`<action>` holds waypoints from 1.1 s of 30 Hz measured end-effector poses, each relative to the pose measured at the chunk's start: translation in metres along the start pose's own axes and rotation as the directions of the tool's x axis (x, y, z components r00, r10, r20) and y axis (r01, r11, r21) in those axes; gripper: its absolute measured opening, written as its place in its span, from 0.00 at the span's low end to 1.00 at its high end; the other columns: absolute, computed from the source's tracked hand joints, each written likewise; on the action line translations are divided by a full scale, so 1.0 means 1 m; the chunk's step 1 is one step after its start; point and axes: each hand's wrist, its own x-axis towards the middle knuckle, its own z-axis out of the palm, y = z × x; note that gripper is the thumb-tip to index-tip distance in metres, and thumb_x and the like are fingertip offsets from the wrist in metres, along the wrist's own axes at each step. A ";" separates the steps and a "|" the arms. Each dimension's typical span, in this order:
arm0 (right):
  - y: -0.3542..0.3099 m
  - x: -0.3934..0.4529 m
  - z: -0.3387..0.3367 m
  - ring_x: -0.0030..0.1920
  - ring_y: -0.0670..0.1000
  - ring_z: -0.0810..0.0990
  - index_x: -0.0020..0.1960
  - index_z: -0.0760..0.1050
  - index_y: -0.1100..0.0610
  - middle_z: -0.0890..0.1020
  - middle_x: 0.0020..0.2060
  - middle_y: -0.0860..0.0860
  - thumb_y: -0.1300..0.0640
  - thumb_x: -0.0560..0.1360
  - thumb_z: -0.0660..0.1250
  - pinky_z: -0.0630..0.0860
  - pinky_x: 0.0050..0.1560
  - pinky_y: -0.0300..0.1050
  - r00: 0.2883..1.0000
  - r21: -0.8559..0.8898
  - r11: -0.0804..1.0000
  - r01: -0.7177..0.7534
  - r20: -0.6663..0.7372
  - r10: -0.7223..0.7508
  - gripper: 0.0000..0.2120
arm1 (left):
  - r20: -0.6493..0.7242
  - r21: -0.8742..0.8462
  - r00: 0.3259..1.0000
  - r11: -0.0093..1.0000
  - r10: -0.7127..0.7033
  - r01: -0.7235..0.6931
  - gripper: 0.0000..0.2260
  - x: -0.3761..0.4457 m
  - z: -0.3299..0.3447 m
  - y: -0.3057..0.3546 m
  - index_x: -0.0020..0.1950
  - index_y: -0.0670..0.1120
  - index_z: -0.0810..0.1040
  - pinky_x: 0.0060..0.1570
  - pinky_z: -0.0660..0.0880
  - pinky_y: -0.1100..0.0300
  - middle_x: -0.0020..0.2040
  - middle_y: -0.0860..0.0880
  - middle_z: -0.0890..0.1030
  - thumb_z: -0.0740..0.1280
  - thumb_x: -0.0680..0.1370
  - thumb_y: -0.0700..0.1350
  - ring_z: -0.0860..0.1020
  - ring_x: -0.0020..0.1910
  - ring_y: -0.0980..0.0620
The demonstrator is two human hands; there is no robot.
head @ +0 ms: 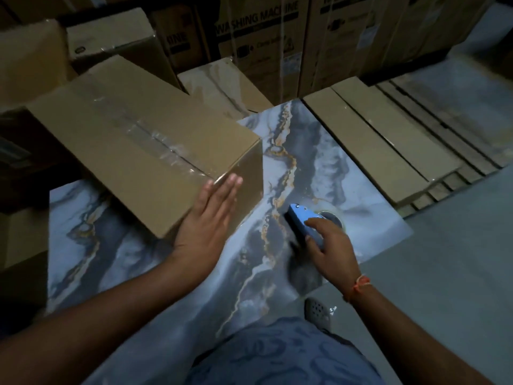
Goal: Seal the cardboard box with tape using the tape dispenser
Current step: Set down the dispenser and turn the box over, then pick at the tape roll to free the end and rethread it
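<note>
Stacked cartons (pixel 263 43), some printed "WASHING MACHINE", fill the far side of a dim storeroom, well beyond both hands. Nearer, a marbled blue-grey bench (pixel 294 168) spreads under the hands, and flat cardboard sheets (pixel 388 140) lie stacked beyond the right hand, at the bench's far right edge.

On the bench sits the box (pixel 138 140), closed, turned at an angle, reaching away from the left hand toward the far left. Clear tape (pixel 155 140) runs along its top seam and down over the near edge, wrinkled in places.

The left hand (pixel 206 218) lies flat with fingers straight and together, palm against the box's near side, fingertips reaching the top edge where the tape ends.

The right hand (pixel 330 245), apart from the left and from the box, rests on the blue dispenser (pixel 304 225), which lies on the bench; the fingers curl over its body in a loose grip, forefinger on top. An orange thread (pixel 359 284) circles that wrist.

Below the right wrist a grey shoe (pixel 317 311) shows on the floor.
</note>
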 end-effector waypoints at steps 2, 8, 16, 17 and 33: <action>0.021 0.007 -0.010 0.63 0.61 0.79 0.58 0.81 0.58 0.84 0.56 0.56 0.59 0.73 0.70 0.75 0.62 0.54 0.994 -0.114 0.989 0.090 0.068 -0.083 0.14 | 0.040 0.029 0.998 0.999 -0.044 0.043 0.28 0.006 0.002 0.015 0.83 0.38 0.40 0.73 0.27 0.32 0.78 0.33 0.26 0.47 0.86 0.46 0.24 0.75 0.31; 0.067 0.016 -0.020 0.61 0.57 0.75 0.63 0.74 0.51 0.82 0.56 0.50 0.41 0.71 0.67 0.66 0.52 0.52 0.904 -0.352 0.890 0.291 0.406 -0.136 0.25 | 0.317 -0.202 0.945 0.969 -0.076 0.146 0.31 0.023 -0.003 0.068 0.84 0.45 0.51 0.79 0.36 0.36 0.84 0.38 0.37 0.56 0.84 0.52 0.35 0.82 0.35; 0.071 0.031 -0.019 0.59 0.56 0.76 0.59 0.76 0.51 0.84 0.53 0.48 0.48 0.70 0.67 0.61 0.48 0.50 0.898 -0.294 0.908 0.297 0.411 -0.161 0.19 | 0.622 -0.745 0.763 -0.431 -0.175 0.509 0.14 0.030 -0.022 0.149 0.66 0.45 0.77 0.66 0.77 0.50 0.66 0.42 0.81 0.71 0.80 0.41 0.81 0.63 0.45; 0.071 0.034 -0.020 0.59 0.56 0.76 0.59 0.77 0.51 0.84 0.53 0.48 0.48 0.70 0.68 0.61 0.48 0.50 0.903 -0.254 0.925 0.282 0.395 -0.167 0.19 | 0.631 -0.700 0.758 -0.542 -0.164 0.466 0.15 0.034 -0.025 0.157 0.66 0.45 0.75 0.66 0.77 0.54 0.68 0.41 0.79 0.70 0.81 0.40 0.79 0.65 0.46; 0.001 0.045 -0.025 0.64 0.52 0.78 0.62 0.80 0.50 0.84 0.58 0.45 0.50 0.71 0.72 0.66 0.51 0.50 0.860 -0.068 0.871 0.486 0.213 -0.463 0.19 | 0.378 -0.620 0.880 -0.785 -0.287 0.011 0.10 0.068 -0.022 0.126 0.59 0.54 0.81 0.38 0.77 0.68 0.54 0.48 0.84 0.67 0.83 0.41 0.82 0.43 0.59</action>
